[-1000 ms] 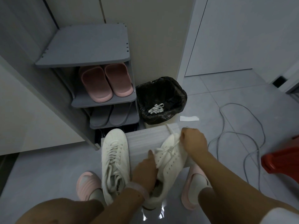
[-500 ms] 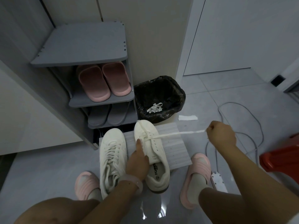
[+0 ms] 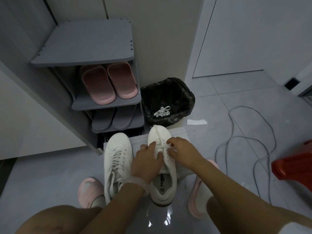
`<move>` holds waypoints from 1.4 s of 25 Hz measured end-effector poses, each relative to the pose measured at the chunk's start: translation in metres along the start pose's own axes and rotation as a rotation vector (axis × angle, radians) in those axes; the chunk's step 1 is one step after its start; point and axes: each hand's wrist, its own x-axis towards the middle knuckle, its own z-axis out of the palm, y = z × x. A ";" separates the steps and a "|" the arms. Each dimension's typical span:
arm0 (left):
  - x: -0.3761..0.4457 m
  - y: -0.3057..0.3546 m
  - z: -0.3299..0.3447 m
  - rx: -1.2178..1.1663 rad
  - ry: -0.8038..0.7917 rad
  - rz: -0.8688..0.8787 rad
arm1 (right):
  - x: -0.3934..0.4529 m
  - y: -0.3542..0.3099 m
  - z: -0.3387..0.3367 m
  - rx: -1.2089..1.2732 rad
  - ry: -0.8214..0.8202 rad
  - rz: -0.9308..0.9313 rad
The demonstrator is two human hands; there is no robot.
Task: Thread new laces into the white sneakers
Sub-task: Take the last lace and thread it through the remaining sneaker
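The left sneaker [image 3: 117,159] looks fully laced, while both hands, left hand [image 3: 146,160] and right hand [image 3: 181,152], pinch the lace [image 3: 163,146] at the right sneaker [image 3: 161,166]'s lower eyelets, upper rows unthreaded

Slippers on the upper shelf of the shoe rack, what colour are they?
Pink. The slippers show clearly in the head view, side by side.

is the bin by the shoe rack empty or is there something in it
Not empty: a bundle of white laces lies inside the black-lined bin.
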 end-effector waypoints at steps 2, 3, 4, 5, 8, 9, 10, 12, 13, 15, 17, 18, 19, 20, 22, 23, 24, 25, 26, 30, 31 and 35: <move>0.009 0.002 -0.002 0.024 0.113 0.058 | 0.003 -0.008 0.003 0.083 0.040 0.050; 0.014 0.002 -0.001 0.044 0.126 0.082 | 0.003 -0.009 0.004 0.097 0.050 0.065; 0.019 -0.001 -0.002 0.036 0.127 0.090 | 0.004 -0.009 0.005 0.096 0.058 0.069; 0.024 -0.003 -0.002 0.000 0.115 0.085 | 0.004 -0.009 0.006 0.089 0.065 0.069; 0.037 -0.007 -0.006 -0.070 0.020 0.128 | 0.004 -0.006 0.009 0.014 0.074 0.047; 0.040 -0.007 -0.006 -0.038 -0.008 0.156 | 0.004 -0.006 0.010 -0.013 0.074 0.039; 0.043 -0.006 -0.007 0.005 -0.021 0.172 | 0.004 -0.007 0.010 -0.029 0.068 0.039; 0.045 -0.004 -0.007 0.102 -0.025 0.192 | 0.005 -0.008 0.009 -0.034 0.052 0.036; 0.046 -0.004 -0.007 0.142 -0.019 0.203 | 0.005 -0.008 0.009 -0.033 0.046 0.035; 0.043 -0.005 -0.004 0.176 0.007 0.214 | 0.005 -0.008 0.008 -0.036 0.037 0.037; 0.038 -0.007 0.000 0.152 0.041 0.220 | 0.004 -0.008 0.008 -0.037 0.031 0.042; 0.036 -0.007 0.001 0.129 0.052 0.227 | 0.004 -0.008 0.008 -0.039 0.029 0.044; 0.035 -0.008 0.002 0.111 0.050 0.236 | 0.003 -0.008 0.009 -0.041 0.030 0.044; 0.036 -0.009 0.001 0.097 0.041 0.243 | 0.003 -0.008 0.009 -0.040 0.031 0.042; 0.037 -0.013 -0.002 0.070 0.016 0.258 | 0.004 -0.007 0.009 -0.038 0.032 0.038; 0.038 -0.015 -0.004 0.065 0.008 0.262 | 0.004 -0.007 0.009 -0.041 0.030 0.038; 0.038 -0.016 -0.005 0.068 0.004 0.261 | 0.004 -0.007 0.009 -0.044 0.026 0.040; 0.038 -0.017 -0.006 0.078 0.007 0.260 | 0.004 -0.007 0.008 -0.046 0.023 0.040; 0.038 -0.018 -0.006 0.090 0.011 0.261 | 0.004 -0.007 0.009 -0.046 0.021 0.039; 0.040 -0.015 -0.005 0.104 0.040 0.271 | 0.002 -0.007 0.009 -0.057 0.027 0.025; 0.040 -0.013 -0.005 0.125 0.051 0.263 | 0.002 -0.007 0.009 -0.059 0.030 0.022; 0.041 -0.008 -0.007 0.180 0.064 0.252 | 0.000 -0.010 0.010 -0.066 0.032 0.022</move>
